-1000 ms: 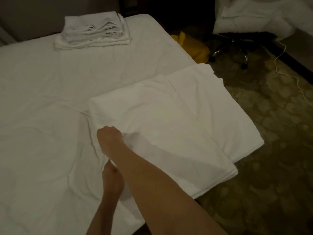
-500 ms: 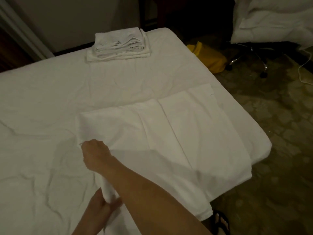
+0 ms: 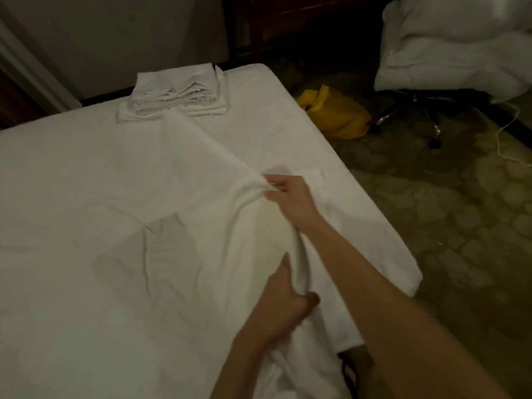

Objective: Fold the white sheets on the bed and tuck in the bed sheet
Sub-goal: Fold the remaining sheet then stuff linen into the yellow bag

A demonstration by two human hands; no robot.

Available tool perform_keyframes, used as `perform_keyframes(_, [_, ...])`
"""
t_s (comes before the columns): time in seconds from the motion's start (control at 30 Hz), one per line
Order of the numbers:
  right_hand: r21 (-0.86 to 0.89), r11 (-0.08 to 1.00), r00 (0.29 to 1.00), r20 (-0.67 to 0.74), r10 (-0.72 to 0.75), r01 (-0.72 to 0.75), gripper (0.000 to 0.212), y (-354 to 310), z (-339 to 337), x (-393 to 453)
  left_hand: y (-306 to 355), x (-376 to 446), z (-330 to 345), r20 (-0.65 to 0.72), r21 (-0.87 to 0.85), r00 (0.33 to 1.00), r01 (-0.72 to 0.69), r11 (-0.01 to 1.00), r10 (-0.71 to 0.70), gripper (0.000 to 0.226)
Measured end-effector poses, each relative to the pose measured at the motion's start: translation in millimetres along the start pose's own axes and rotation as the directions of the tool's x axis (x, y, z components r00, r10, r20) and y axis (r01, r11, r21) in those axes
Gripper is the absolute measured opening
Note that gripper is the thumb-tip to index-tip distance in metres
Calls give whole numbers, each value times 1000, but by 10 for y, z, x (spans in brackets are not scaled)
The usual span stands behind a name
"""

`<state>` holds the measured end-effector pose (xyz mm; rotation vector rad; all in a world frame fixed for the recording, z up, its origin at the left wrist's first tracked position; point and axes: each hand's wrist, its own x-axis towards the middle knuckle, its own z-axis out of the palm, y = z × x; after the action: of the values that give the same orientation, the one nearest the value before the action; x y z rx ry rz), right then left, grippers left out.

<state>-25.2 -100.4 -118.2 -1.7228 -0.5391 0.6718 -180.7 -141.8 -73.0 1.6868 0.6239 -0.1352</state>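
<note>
My right hand (image 3: 290, 197) and left hand (image 3: 283, 306) pinched the white sheet (image 3: 224, 203), which needed even tension and matched edges.

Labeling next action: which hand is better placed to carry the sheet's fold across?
Right, probably. The right hand pinches the lifted sheet at its raised fold; the left hand grips bunched cloth low near the bed edge.

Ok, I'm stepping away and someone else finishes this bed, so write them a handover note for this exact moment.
Right hand: pinches the white sheet, lifted mid-fold.
Left hand: grips the same sheet nearer the bed's edge.
Folded stack: at the far end of the bed, done.
Left: finish this fold, stack it, tuck in the bed sheet.
</note>
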Motion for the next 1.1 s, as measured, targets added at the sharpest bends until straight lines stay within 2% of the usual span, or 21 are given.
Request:
perform_keyframes(0.07, [37, 998, 995, -78, 62, -59, 43, 197, -570, 24, -132, 368, 373, 82, 96, 993, 75, 993, -83, 80])
perform_keyframes(0.17, [120, 979, 959, -212, 187, -165, 43, 539, -1331, 61, -245, 803, 1059, 268, -119, 953, 175, 977, -138, 49])
perform_keyframes(0.2, [153, 967, 937, -255, 239, -205, 42, 684, -1556, 78, -305, 900, 1198, 314, -217, 939, 218, 952, -144, 43])
perform_keyframes(0.23, [183, 953, 911, -295, 288, -242, 41, 860, -1759, 112, -456, 1027, 1277, 325, -232, 932, 245, 941, -163, 36])
perform_keyframes(0.27, [209, 937, 881, -333, 337, -279, 40, 1062, -1923, 153, -671, 1142, 1304, 277, -238, 943, 252, 938, -183, 31])
perform_keyframes(0.3, [215, 922, 847, -369, 382, -321, 41, 1278, -2049, 187, -851, 1210, 1271, 128, -209, 972, 219, 953, -196, 31])
perform_keyframes(0.33, [214, 907, 815, -400, 420, -362, 41, 1527, -2152, 212, -1104, 1251, 1192, -119, -135, 972, 188, 973, -205, 37])
perform_keyframes(0.37, [221, 890, 781, -428, 455, -398, 41, 1782, -2233, 226, -1376, 1296, 1090, -350, -66, 910, 210, 975, -220, 47])
perform_keyframes(0.4, [234, 871, 744, -453, 491, -432, 41, 2014, -2288, 214, -1578, 1310, 971, -513, -31, 816, 293, 956, -267, 58])
perform_keyframes(0.43, [233, 853, 718, -464, 519, -466, 39, 2208, -2321, 184, -1829, 1313, 814, -601, -35, 723, 402, 915, -341, 66])
perform_keyframes(0.47, [226, 836, 703, -458, 544, -500, 37, 2364, -2337, 141, -2032, 1308, 669, -614, -87, 650, 508, 857, -448, 73])
perform_keyframes(0.5, [215, 814, 691, -439, 574, -539, 38, 2468, -2347, 102, -2179, 1315, 538, -574, -166, 598, 585, 794, -560, 83])
perform_keyframes(0.53, [213, 789, 682, -407, 608, -576, 45, 2552, -2359, 65, -2348, 1340, 438, -525, -217, 574, 623, 751, -628, 91])
perform_keyframes(0.57, [213, 766, 678, -365, 638, -606, 55, 2613, -2376, 13, -2479, 1366, 386, -497, -237, 574, 631, 738, -651, 93])
perform_keyframes(0.63, [166, 737, 680, -295, 671, -655, 70, 2699, -2443, -110, -2507, 1451, 356, -488, -307, 573, 593, 744, -658, 71])
perform_keyframes(0.7, [76, 708, 676, -241, 696, -702, 70, 2744, -2489, -244, -2453, 1566, 351, -485, -457, 541, 512, 727, -687, 49])
perform_keyframes(0.77, [-18, 692, 682, -196, 705, -721, 75, 2758, -2515, -301, -2428, 1639, 334, -468, -573, 538, 419, 704, -701, 45])
perform_keyframes(0.83, [-112, 694, 702, -172, 691, -711, 84, 2706, -2505, -278, -2341, 1635, 334, -475, -608, 568, 341, 717, -672, 43])
perform_keyframes(0.97, [-218, 750, 781, -213, 587, -624, 74, 2578, -2460, -174, -2030, 1506, 150, -545, -519, 656, 224, 825, -522, 46])
perform_keyframes(1.03, [-183, 782, 800, -222, 557, -595, 69, 2545, -2406, -219, -1863, 1462, -48, -605, -423, 673, 180, 888, -425, 46])
perform_keyframes(1.1, [-123, 792, 797, -197, 571, -598, 63, 2590, -2300, -372, -1788, 1422, -236, -647, -349, 662, 184, 919, -378, 43])
